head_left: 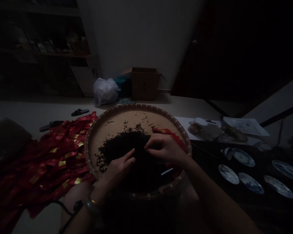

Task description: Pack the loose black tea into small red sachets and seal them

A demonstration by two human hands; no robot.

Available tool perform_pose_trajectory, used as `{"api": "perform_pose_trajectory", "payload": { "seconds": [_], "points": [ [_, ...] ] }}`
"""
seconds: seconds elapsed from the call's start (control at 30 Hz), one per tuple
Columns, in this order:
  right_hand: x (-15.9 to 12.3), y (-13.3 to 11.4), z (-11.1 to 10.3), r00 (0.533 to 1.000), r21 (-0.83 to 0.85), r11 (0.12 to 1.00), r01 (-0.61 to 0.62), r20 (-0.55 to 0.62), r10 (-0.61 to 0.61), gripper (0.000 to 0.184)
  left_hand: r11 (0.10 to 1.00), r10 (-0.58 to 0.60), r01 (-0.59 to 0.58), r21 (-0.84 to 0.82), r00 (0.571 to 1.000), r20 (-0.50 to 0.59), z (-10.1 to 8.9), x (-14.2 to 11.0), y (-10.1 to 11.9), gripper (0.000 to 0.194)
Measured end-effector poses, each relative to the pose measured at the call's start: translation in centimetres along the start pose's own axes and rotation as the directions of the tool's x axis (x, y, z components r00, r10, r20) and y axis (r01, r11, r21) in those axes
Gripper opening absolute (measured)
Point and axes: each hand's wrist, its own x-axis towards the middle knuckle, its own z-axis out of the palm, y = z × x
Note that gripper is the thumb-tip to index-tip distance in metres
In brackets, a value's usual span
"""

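Note:
A round woven bamboo tray [118, 118] sits in front of me with a dark heap of dried leaves, like loose tea [127, 143], in its middle. Over the right part of the heap, my right hand [168, 148] is closed, thumb and fingertips pinched together; whatever they may hold is too dark to see. My left hand [119, 167] rests low at the heap's near left side, index finger stretched out and apart from the thumb. Flat red packets [177, 139] lie inside the tray's right edge, behind my right hand. A small pale strip [166, 171] shows below that hand.
Many red packets [63, 152] cover the floor on the left, with dark slippers [80, 112] beyond. A plastic bag [106, 91] and an open cardboard box [145, 84] stand by the wall. At right, a dark table bears several blue-and-white dishes [251, 183]. The light is dim.

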Motion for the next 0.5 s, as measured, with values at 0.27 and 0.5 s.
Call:
{"api": "perform_pose_trajectory", "payload": {
  "seconds": [0.27, 0.5],
  "points": [
    [0.0, 0.3, 2.5, 0.968, -0.335, 0.918, 0.211, 0.202, -0.149, 0.013, 0.999, -0.026, 0.025, -0.042, 1.000, -0.014, 0.2, -0.2, -0.3, 0.030],
    [0.3, 0.3, 1.3, 0.976, -0.246, 0.963, 0.113, 0.209, -0.061, 0.007, 0.990, -0.071, 0.058, -0.128, 0.992, -0.101, 0.4, 0.4, -0.8, 0.026]
  ]
}}
